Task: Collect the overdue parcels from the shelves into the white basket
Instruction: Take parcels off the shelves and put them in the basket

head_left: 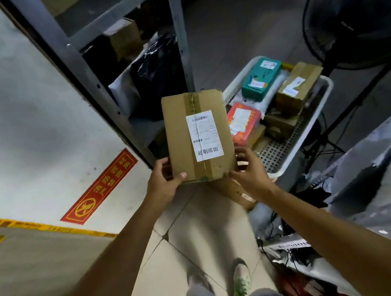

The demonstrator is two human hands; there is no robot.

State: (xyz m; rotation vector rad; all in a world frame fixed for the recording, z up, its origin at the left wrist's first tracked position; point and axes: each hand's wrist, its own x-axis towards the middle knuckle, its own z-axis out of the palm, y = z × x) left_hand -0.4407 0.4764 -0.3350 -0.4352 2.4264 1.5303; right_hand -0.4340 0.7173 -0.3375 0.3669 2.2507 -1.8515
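A brown cardboard parcel (182,134) with a white shipping label is held flat in front of me, above the floor. My left hand (165,180) grips its near left corner, thumb on top. My right hand (248,171) grips the near right corner. Just right of the parcel stands the white basket (308,131) on the floor, with a teal box (261,78), a red packet (243,120) and several brown boxes inside. Part of the basket's near left side is hidden by the parcel and my right hand.
A grey metal shelf (91,69) at the back left holds a black bag (155,75) and cardboard boxes. A black floor fan (356,9) stands at the right rear. Another shelf with plastic-wrapped goods (383,170) fills the right. A white wall (20,123) is left.
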